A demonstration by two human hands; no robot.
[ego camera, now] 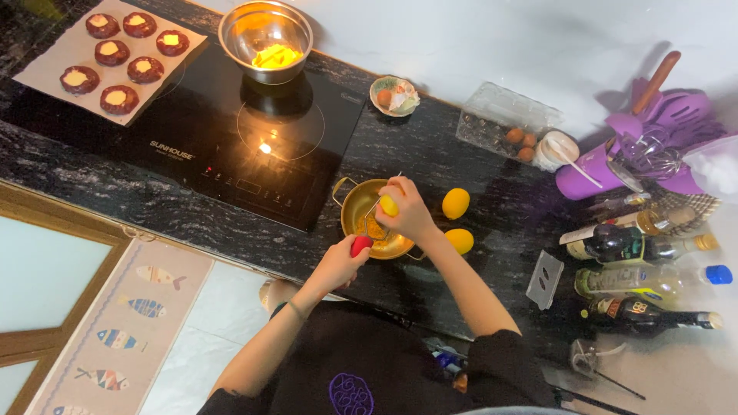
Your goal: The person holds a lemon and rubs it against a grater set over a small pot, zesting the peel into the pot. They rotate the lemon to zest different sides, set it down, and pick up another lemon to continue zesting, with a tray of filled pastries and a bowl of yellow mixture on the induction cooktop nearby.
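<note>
Black marble-patterned tabletop (115, 192) runs below a pale wall, carrying a black induction cooktop (231, 138) with a steel bowl (265, 38) of yellow contents on its far ring. Over a small gold-coloured pan (373, 219) with two handles, the person's right hand (407, 211) is closed on a yellow lemon (390, 205), held against a thin metal grater (377, 207) angled into the pan. The left hand (338, 265) has its grip wrapped around the grater's red handle (360, 245) at the pan's near rim. Two more whole lemons (456, 204) lie just beside the pan, on its right (one behind the other). At far left, seven dark pastries (111, 54) with pale centres sit on a sheet of baking paper (46, 69). Bottles (646, 246) lie near a purple utensil holder (607, 169) at right.
</note>
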